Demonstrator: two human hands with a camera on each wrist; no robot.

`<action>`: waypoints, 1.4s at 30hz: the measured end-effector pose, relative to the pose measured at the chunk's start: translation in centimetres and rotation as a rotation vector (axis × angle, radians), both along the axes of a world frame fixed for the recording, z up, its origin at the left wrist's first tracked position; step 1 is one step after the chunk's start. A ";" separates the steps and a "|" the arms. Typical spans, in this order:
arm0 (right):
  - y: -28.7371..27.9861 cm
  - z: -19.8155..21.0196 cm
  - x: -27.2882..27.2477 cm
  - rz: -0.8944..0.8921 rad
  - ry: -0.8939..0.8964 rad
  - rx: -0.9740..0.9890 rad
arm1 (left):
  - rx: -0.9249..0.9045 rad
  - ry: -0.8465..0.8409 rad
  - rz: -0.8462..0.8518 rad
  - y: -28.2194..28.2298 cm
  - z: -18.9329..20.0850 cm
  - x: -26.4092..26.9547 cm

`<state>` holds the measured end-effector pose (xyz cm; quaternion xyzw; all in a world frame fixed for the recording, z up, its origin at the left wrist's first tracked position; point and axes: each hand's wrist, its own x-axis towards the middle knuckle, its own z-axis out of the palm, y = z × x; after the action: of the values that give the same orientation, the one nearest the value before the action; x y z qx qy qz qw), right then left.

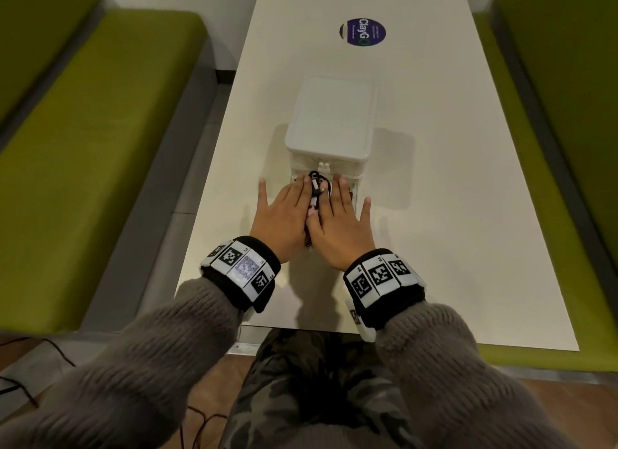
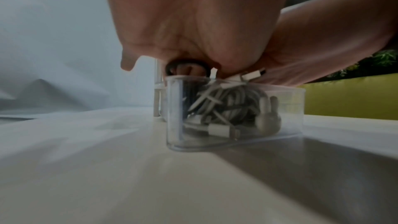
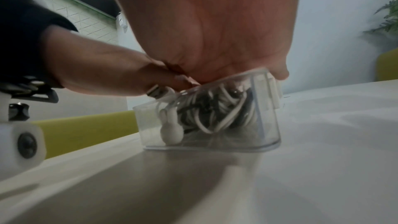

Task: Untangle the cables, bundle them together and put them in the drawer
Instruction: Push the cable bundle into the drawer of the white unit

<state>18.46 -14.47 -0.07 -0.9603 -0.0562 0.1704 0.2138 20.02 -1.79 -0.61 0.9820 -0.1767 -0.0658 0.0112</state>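
On the counter [image 1: 434,214], the clear drawer [image 2: 286,108] juts from the front of the white drawer unit [image 1: 331,121], holding the cables [image 2: 228,106]. My left hand [image 1: 284,214] and right hand [image 1: 341,221] lie flat and unclenched, pressing them down. They look light, springy and slippery, so I'd hold the drawer's front wall.

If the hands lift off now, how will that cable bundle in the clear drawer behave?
The cable bundle will probably spring up: a black loop and white plugs already poke above the drawer rim under the left hand and right hand. Its coils look floppy and light, so they likely snag when the drawer is pushed shut.
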 end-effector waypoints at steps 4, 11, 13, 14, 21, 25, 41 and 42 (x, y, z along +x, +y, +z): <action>-0.6 -0.1 0.0 0.001 0.032 0.085 | -0.053 0.021 0.043 0.0 -0.8 -0.1; -1.0 -0.5 -0.2 0.016 0.025 0.175 | -0.312 0.231 0.060 -0.1 0.4 -0.1; -1.0 -0.5 -0.3 0.017 0.015 0.189 | -0.296 0.276 0.035 0.1 0.9 0.0; -1.1 -0.5 -0.3 0.014 0.008 0.198 | -0.286 0.290 0.037 0.0 1.0 0.1; -1.3 0.0 -0.2 0.026 0.047 0.158 | -0.175 0.314 0.076 -0.9 1.6 0.2; -1.0 0.4 -0.2 0.051 0.055 0.001 | -0.237 0.432 0.031 -0.1 1.2 1.3; -1.5 0.2 0.3 0.092 0.129 0.055 | -0.079 0.502 -0.095 2.4 2.2 0.9; -1.8 0.4 0.6 0.111 0.165 0.081 | -0.085 0.495 -0.086 2.4 2.0 0.9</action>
<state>19.03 -16.28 0.33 -0.9290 -0.0984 0.2580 0.2463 20.96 0.64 1.37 0.9262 -0.2129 -0.2971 0.0927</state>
